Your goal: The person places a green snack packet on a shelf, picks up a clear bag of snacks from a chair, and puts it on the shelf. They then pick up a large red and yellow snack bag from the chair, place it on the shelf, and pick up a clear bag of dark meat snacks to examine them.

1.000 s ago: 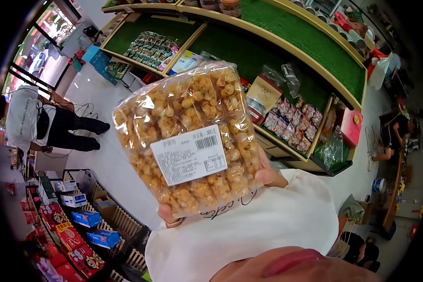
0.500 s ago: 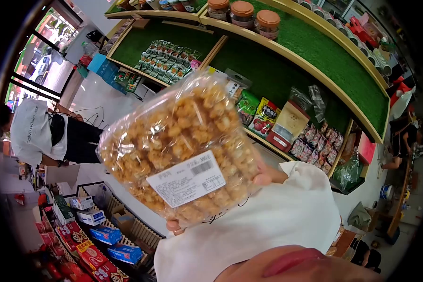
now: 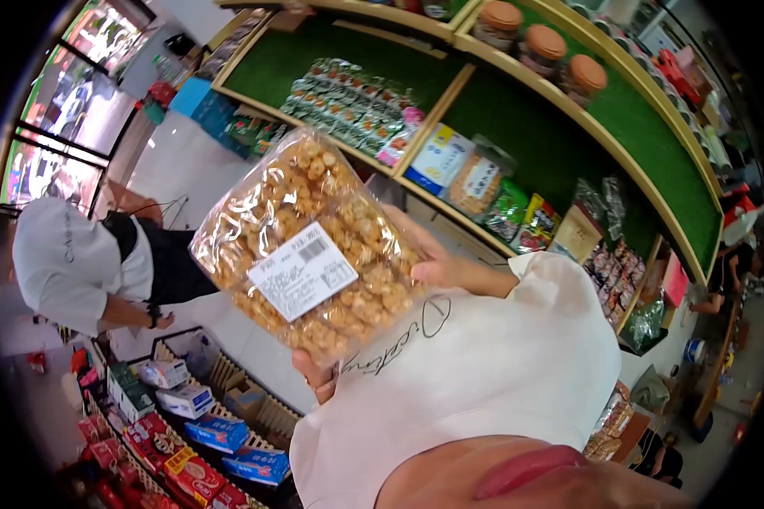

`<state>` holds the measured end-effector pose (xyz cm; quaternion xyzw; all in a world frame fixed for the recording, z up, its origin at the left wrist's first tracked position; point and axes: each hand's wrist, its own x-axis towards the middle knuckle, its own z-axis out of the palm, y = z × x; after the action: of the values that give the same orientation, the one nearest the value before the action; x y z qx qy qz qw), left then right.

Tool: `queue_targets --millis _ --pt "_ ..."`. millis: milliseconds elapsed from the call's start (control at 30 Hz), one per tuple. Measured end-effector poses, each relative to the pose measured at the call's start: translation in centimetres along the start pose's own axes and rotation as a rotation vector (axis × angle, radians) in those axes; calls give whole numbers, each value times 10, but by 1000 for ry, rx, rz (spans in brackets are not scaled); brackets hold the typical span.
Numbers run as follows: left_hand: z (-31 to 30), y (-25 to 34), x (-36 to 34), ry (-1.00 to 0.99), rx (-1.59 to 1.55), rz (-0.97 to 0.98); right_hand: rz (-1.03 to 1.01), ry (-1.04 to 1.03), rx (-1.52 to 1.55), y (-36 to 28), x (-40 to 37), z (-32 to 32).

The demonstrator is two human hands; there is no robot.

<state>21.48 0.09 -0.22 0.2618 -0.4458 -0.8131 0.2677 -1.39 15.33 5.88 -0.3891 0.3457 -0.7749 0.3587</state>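
Observation:
A clear plastic pack of golden-brown puffed snack is held up in front of my chest. Its white printed label with a barcode faces the camera. My right hand grips the upper right edge, thumb on the front and its other fingers partly hidden behind the pack. At the lower corner my left hand holds on, most of its fingers out of sight behind the plastic. My white shirt with black script lies just behind the pack.
Green-lined wooden shelves carry jars, small packets and bagged snacks. A person in a white T-shirt stands at left. Below them, slatted racks hold blue boxes and red packs.
The pack has moved lower and farther from the camera, tilting so its label turns. More of my right hand and the shirt shows. The person at left has shifted, with a hand now visible.

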Motion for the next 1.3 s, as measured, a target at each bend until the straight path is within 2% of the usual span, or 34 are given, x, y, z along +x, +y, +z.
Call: queue_targets --millis 100,167,200,300,467,567,600,700,867,933,1033,1067,1100,1167,1300 --pt "-10 41 49 23 -11 45 163 63 -17 14 57 17" --pt "-7 67 72 32 60 93 177 61 -52 32 84 18" --pt "-14 71 84 73 -45 66 191 67 -67 44 99 21" --pt "-42 92 113 75 61 18 170 12 129 72 142 31" --pt "-74 100 165 -110 69 -2 217 151 87 95 176 33" --pt "-65 105 198 -66 105 55 221 166 13 111 201 16" --pt "-62 111 206 -49 115 -3 229 174 0 115 210 12" --pt "-63 116 248 -76 143 46 270 206 -9 121 243 3" --pt "-65 127 329 -63 43 91 260 174 42 154 314 -31" --pt "-67 130 372 -68 14 113 231 124 46 165 357 -45" --pt "-66 148 432 -96 -13 44 231 170 25 180 416 -69" --pt "-80 145 454 -36 197 39 190 125 -42 175 437 -75" --pt "-73 160 475 -109 64 21 196 147 83 177 455 -81" --pt "-50 186 505 -81 -36 -10 121 119 92 170 494 -88" --pt "-61 186 597 -123 126 47 92 208 82 196 543 -136"
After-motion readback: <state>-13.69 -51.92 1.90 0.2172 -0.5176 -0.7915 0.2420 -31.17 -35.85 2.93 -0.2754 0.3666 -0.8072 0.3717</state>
